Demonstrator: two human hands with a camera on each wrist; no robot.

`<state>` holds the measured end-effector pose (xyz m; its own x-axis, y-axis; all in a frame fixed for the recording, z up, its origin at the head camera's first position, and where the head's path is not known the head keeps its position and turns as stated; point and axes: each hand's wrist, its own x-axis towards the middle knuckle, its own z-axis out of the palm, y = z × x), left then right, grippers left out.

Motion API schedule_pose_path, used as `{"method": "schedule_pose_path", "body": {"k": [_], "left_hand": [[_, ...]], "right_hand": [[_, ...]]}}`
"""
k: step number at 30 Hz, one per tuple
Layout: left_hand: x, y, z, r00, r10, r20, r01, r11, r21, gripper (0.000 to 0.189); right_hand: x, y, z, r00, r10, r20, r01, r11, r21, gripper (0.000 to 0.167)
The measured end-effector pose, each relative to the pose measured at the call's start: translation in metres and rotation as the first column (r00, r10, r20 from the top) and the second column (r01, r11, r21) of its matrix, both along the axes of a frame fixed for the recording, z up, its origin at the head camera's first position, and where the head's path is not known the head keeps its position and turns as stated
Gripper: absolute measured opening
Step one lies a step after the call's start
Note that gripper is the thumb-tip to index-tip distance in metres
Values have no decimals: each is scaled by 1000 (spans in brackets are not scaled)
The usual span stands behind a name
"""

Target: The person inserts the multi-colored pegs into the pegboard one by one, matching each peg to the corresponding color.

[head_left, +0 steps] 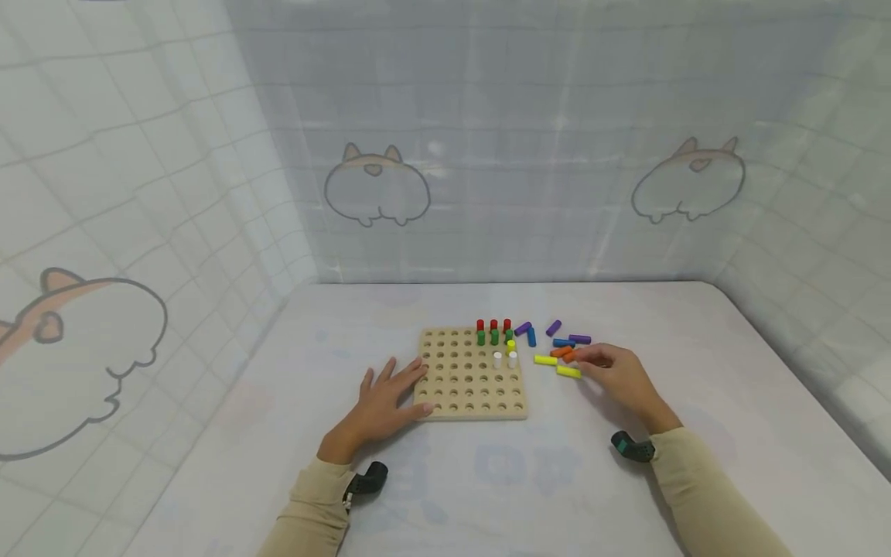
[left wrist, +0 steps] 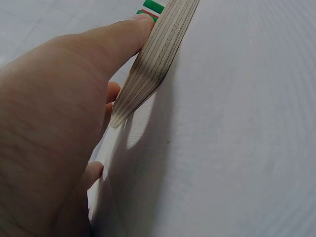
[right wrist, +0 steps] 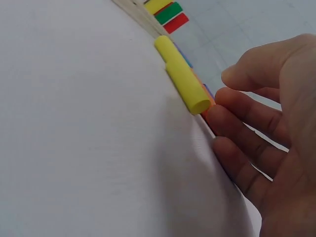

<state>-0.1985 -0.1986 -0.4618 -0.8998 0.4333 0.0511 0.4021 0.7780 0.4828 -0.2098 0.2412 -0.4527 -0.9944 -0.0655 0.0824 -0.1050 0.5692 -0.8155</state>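
A square wooden pegboard with rows of round holes lies on the table. My left hand rests on its left side, fingers spread and thumb over the front corner; in the left wrist view the thumb lies along the board's layered edge. My right hand is right of the board, its fingertips at an orange peg. In the right wrist view a gap shows between thumb and forefinger, with the fingers bent beside the orange pegs. Two yellow pegs lie nearest that hand.
Red pegs, green pegs, a yellow peg and two white pegs stand upright in the board's right part. Loose purple pegs and blue pegs lie right of it. Hanging sheets surround the table.
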Motion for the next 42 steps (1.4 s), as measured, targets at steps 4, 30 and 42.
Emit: {"method": "schedule_pose_path", "body": {"k": [4, 30, 42], "left_hand": [[0, 0, -1, 1000, 8, -10, -8, 1000, 5, 78], [-3, 1, -6, 1000, -6, -8, 6, 1000, -5, 77], [-2, 1, -3, 1000, 13, -5, -13, 1000, -9, 79]], "right_hand": [[-2, -4, -1, 1000, 13, -2, -13, 1000, 15, 19], [1, -18, -12, 997, 1, -75, 12, 984, 180, 16], [-2, -18, -4, 998, -45, -48, 46, 998, 33, 20]]}}
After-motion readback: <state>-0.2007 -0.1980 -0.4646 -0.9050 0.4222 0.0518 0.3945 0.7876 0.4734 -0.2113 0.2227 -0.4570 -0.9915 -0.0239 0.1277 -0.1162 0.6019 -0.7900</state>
